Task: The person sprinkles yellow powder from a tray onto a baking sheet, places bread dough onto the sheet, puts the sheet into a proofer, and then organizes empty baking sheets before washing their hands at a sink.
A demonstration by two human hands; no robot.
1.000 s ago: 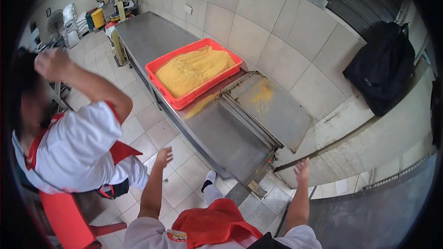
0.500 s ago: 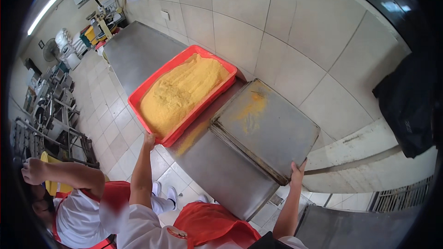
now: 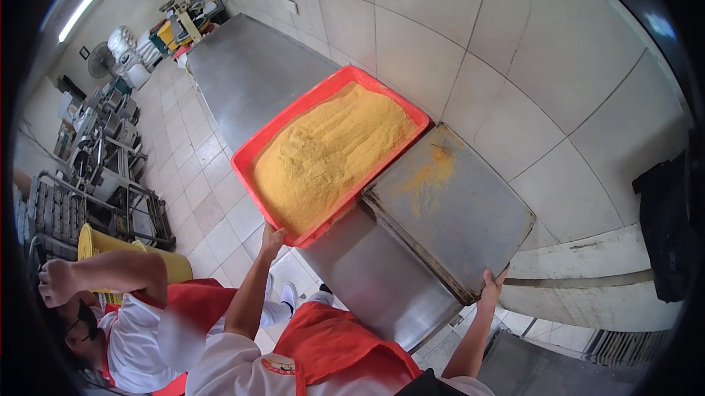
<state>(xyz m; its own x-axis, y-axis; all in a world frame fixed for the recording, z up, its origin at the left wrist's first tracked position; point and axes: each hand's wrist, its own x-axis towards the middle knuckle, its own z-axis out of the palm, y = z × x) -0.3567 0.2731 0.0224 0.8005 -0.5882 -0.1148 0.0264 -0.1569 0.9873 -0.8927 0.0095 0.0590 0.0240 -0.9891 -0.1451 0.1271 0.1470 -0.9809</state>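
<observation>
While the left hand (image 3: 272, 240) meets the outer wall of the red tub (image 3: 248, 155) at its near corner, the right hand (image 3: 493, 287) touches the near right edge of the stack of metal trays (image 3: 477, 212). The left hand looks partly curled, though its fingertips are hidden, so I cannot tell whether it has hold of the tub. The right hand is partly open, thumb apart from the fingers; whether it grips or merely rests against the edge I cannot tell. Both the tub and the stack lie on the tabletop (image 3: 253, 65), the tub far and left of the trays.

Handled well, the tub would seem to want steady, level pressure low on its wall, since the yellow powder (image 3: 330, 150) is loose and heaped. On the stack, contact across several edges looks safer than on the top tray alone, as thin sheets could slide.

The tub is a shallow, round-cornered rectangle, probably plastic. The powder looks fine and dry, lumpy at left, smoothly ridged toward the far right. The trays are flat, dull grey and dark-edged, with a yellow smear (image 3: 435, 168) on top; the tabletop has a smoother metallic sheen.
</observation>
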